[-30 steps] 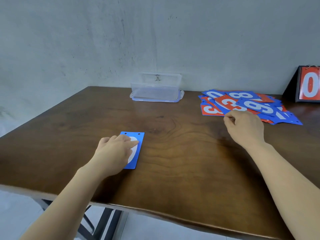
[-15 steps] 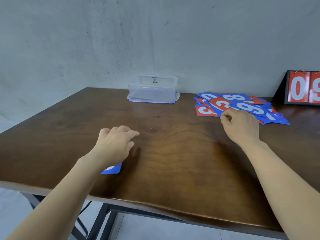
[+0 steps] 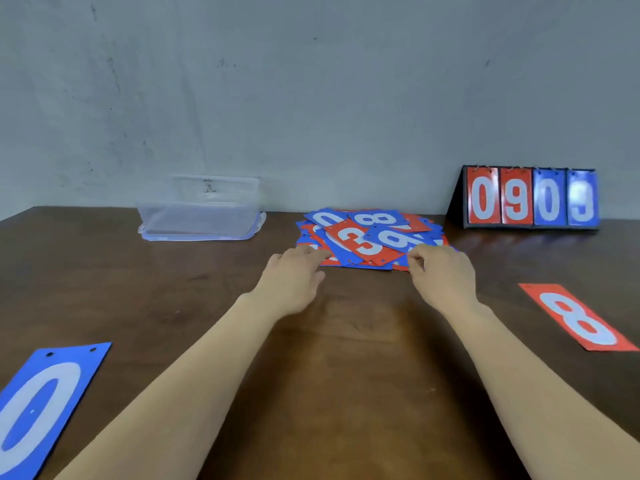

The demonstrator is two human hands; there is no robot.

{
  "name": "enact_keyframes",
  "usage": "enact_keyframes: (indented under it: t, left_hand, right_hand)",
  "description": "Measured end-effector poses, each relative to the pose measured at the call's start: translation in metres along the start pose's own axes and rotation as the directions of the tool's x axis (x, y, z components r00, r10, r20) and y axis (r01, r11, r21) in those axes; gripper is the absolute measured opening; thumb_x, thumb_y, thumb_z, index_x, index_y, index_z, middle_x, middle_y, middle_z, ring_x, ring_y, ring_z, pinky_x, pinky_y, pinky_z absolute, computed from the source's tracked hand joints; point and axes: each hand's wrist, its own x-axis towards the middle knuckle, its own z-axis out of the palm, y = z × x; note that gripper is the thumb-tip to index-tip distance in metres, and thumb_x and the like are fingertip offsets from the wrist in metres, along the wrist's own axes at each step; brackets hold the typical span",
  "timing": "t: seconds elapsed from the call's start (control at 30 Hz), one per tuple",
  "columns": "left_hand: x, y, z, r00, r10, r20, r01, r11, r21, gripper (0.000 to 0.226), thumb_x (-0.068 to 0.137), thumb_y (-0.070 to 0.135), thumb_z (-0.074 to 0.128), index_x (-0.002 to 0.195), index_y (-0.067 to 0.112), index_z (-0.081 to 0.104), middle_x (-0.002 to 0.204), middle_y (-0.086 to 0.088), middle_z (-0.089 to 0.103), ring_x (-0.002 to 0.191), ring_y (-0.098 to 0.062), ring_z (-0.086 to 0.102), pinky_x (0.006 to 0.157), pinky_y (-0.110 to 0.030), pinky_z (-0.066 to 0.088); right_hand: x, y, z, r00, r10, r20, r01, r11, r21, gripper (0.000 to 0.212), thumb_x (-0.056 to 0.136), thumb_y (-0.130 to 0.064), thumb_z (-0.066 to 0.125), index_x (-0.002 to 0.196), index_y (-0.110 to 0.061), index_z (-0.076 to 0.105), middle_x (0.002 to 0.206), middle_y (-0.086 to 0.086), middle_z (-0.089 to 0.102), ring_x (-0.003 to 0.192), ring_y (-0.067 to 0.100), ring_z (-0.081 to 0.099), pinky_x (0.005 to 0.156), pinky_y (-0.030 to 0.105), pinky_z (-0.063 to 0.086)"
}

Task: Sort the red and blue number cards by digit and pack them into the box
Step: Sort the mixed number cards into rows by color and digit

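a: head view, task items?
b: card pile (image 3: 367, 237): red and blue number cards, loosely overlapping, far centre of the counter (image 3: 346, 375). a red 3 card (image 3: 360, 242) lies near the top, with a blue card over its right corner. blue 0 card (image 3: 45, 403): flat, alone, near left corner, two punched holes at its far end. red 8 card (image 3: 578, 318): flat, alone, right side, well apart from the pile. box (image 3: 201, 209): clear plastic, back left, close to the wall, apart from the pile.
a: hands?
b: left hand (image 3: 294, 275): palm down, fingers (image 3: 313, 252) straight and slightly apart, tips touching the pile's near left edge. right hand (image 3: 443, 271): fingers (image 3: 415, 259) curled at the pile's near right edge. whether they pinch a card, cannot tell.
a: other stock?
b: scoreboard stand (image 3: 530, 197): black, upright, back right, showing red 0, red 9, blue 0, blue 9. grey wall (image 3: 311, 98): scuffed, behind everything.
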Motion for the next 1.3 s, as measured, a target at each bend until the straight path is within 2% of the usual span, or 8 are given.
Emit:
enact_keyframes:
  t: [0.13, 0.5, 0.6, 0.73, 0.8, 0.93, 1.17, 1.3]
  left_hand:
    - [0.043, 0.013, 0.019, 0.999, -0.037, -0.019, 0.037, 0.999, -0.03, 0.046, 0.103, 0.03, 0.04, 0.149, 0.027, 0.035, 0.151, -0.001, 0.039, 0.137, -0.023, 0.037, 0.107, -0.038, 0.03]
    - [0.083, 0.02, 0.048, 0.987, -0.138, -0.088, 0.131, 0.989, -0.075, 0.048, 0.102, 0.038, 0.045, 0.148, 0.028, 0.037, 0.151, 0.002, 0.04, 0.137, -0.019, 0.039, 0.11, -0.035, 0.027]
    - [0.085, 0.023, 0.048, 0.983, -0.156, -0.092, 0.147, 0.984, -0.1, 0.049, 0.101, 0.038, 0.046, 0.148, 0.029, 0.036, 0.152, 0.001, 0.039, 0.139, -0.019, 0.037, 0.113, -0.037, 0.026]
    - [0.088, 0.026, 0.046, 0.979, -0.16, -0.126, 0.138, 0.976, -0.17, 0.049, 0.1, 0.036, 0.051, 0.147, 0.027, 0.039, 0.15, 0.0, 0.043, 0.138, -0.018, 0.038, 0.112, -0.038, 0.03]
    - [0.09, 0.025, 0.046, 0.979, -0.151, -0.136, 0.119, 0.968, -0.221, 0.048, 0.099, 0.034, 0.053, 0.145, 0.025, 0.043, 0.145, 0.0, 0.048, 0.133, -0.017, 0.044, 0.108, -0.035, 0.035]
    - [0.096, 0.029, 0.046, 0.958, -0.254, -0.133, 0.15, 0.839, -0.522, 0.044, 0.095, 0.035, 0.06, 0.136, 0.018, 0.054, 0.128, 0.001, 0.061, 0.113, -0.01, 0.057, 0.092, -0.019, 0.041]
    - [0.104, 0.064, 0.044, 0.974, -0.225, -0.008, 0.099, 0.46, -0.882, 0.026, 0.093, 0.034, 0.064, 0.105, 0.012, 0.07, 0.105, 0.002, 0.074, 0.093, -0.007, 0.068, 0.076, -0.014, 0.051]
    - [0.107, 0.074, 0.042, 0.967, -0.254, 0.005, 0.118, 0.433, -0.894, 0.021, 0.094, 0.022, 0.065, 0.08, 0.005, 0.065, 0.081, -0.001, 0.073, 0.072, -0.003, 0.069, 0.065, -0.017, 0.055]
  right_hand:
    - [0.043, 0.038, 0.016, 0.996, 0.072, 0.058, -0.072, 0.997, -0.004, 0.022, 0.097, -0.026, 0.05, 0.108, -0.019, 0.068, 0.104, 0.005, 0.068, 0.099, 0.024, 0.053, 0.082, 0.036, 0.042]
    - [0.113, 0.057, 0.067, 0.881, 0.184, 0.436, -0.172, 0.983, -0.066, 0.088, 0.074, -0.08, 0.052, 0.142, -0.026, 0.041, 0.143, 0.012, 0.036, 0.132, 0.031, 0.03, 0.104, 0.043, 0.029]
    - [0.111, 0.056, 0.066, 0.911, 0.182, 0.37, -0.173, 0.983, -0.058, 0.08, 0.075, -0.075, 0.058, 0.135, -0.025, 0.045, 0.138, 0.009, 0.043, 0.127, 0.029, 0.035, 0.098, 0.041, 0.032]
    - [0.104, 0.055, 0.058, 0.977, 0.161, 0.14, -0.183, 0.97, 0.158, 0.018, 0.096, -0.036, 0.053, 0.109, -0.024, 0.059, 0.112, -0.005, 0.063, 0.108, 0.019, 0.048, 0.085, 0.033, 0.026]
    - [0.1, 0.056, 0.048, 0.946, 0.281, 0.163, -0.324, 0.836, 0.443, 0.007, 0.096, -0.026, 0.054, 0.094, -0.024, 0.06, 0.1, -0.007, 0.064, 0.097, 0.017, 0.055, 0.088, 0.032, 0.034]
    - [0.088, 0.053, 0.017, 0.845, 0.332, 0.419, -0.509, 0.26, 0.82, 0.008, 0.094, -0.017, 0.061, 0.086, -0.016, 0.062, 0.103, 0.003, 0.067, 0.088, 0.015, 0.062, 0.06, 0.021, 0.052]
    - [0.062, 0.037, 0.012, 0.823, 0.266, 0.501, -0.559, 0.229, 0.797, 0.004, 0.093, -0.015, 0.063, 0.089, -0.015, 0.064, 0.092, 0.0, 0.069, 0.072, 0.005, 0.06, 0.049, 0.011, 0.04]
    - [0.052, 0.035, 0.012, 0.822, 0.279, 0.496, -0.557, 0.214, 0.803, 0.007, 0.09, -0.021, 0.067, 0.085, -0.016, 0.064, 0.093, 0.001, 0.07, 0.082, 0.011, 0.066, 0.057, 0.016, 0.047]
